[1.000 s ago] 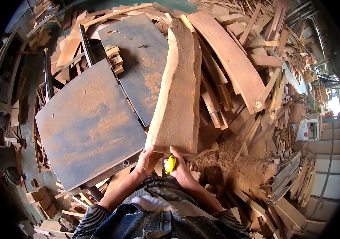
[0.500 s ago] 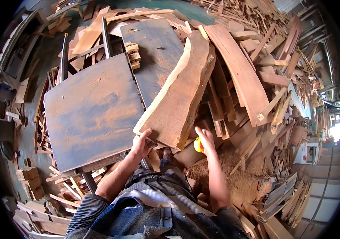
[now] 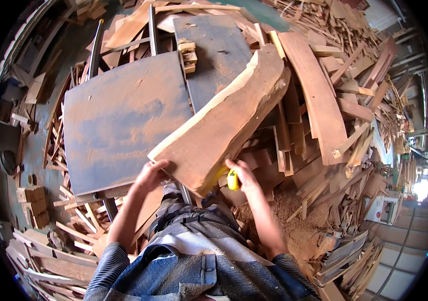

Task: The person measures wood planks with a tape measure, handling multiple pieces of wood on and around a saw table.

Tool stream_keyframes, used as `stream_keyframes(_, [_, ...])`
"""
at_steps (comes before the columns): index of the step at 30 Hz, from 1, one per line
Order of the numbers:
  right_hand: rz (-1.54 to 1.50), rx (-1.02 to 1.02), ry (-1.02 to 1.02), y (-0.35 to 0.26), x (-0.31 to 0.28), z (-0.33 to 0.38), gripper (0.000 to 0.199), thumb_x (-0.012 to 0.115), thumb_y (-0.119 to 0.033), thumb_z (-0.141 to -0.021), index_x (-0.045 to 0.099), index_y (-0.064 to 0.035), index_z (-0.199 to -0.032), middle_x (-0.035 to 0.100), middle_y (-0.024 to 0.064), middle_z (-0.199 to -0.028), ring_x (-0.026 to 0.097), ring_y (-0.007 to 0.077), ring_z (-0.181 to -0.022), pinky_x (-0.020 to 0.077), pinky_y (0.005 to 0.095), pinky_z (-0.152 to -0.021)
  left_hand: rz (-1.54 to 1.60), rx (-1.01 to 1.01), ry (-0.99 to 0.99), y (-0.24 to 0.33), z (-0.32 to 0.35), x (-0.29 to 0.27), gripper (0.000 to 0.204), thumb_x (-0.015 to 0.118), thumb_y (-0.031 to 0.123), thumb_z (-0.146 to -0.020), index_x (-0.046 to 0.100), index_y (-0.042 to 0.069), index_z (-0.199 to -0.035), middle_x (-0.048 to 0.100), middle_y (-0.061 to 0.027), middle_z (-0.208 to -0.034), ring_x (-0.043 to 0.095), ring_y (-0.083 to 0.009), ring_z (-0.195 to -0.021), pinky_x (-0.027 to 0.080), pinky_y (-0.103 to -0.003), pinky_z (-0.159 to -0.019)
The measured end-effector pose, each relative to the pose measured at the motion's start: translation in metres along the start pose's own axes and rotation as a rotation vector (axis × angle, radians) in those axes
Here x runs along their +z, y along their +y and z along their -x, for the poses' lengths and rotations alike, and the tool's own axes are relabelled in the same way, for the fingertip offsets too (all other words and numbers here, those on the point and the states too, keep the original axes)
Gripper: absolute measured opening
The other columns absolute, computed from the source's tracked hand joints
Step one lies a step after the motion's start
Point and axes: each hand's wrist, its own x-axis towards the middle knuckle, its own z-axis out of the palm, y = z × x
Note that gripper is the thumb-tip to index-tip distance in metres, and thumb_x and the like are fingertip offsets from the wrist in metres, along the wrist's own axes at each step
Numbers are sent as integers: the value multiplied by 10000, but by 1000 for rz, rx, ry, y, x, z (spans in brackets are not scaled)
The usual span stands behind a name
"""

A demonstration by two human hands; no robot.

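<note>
A long, thick wooden slab [image 3: 219,120] with a wavy natural edge slants from the far right toward me, its near end just in front of my body. My left hand [image 3: 151,175] grips the near left corner of the slab, with the fingers around its end. Held in my right hand [image 3: 245,175] is a yellow tape measure [image 3: 232,180], close beside the slab's near right edge. Whether those fingers also touch the wood, I cannot tell. The slab's left edge lies over a dusty metal machine table [image 3: 129,120].
A second metal table surface [image 3: 214,45] lies beyond, with small wood blocks [image 3: 188,56] at its side. A wide board [image 3: 314,95] leans on the scrap pile at right. Sawdust [image 3: 294,220] heaps near my right arm; offcuts [image 3: 83,226] lie at lower left.
The slab's near end has swung left and toward me, with my left hand on it. My right hand has come left, nearer the slab, with the tape measure. The whole view has shifted slightly.
</note>
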Motion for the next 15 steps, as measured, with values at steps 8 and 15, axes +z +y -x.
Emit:
stream_keyframes(8, [525,13,-717,48,139,-8,401,675,-349,-976,732,30,-1094,760,114,-938,672,155,-888,495,257,-824,-315,-18,239,97,62,-191,652,785,416,-852,579,11,-1320,697,-115,-1152,709,-254,-997,594,-435,-870])
stream_keyframes(15, [230,-91,-95,7,61,-30,231,721,-198,-929,699,-10,-1062,729,95,-873,702,173,-798,547,299,-736,-437,219,622,141,46,-238,403,809,364,-845,700,38,-1057,682,-32,-859,641,-109,-710,522,-265,-604])
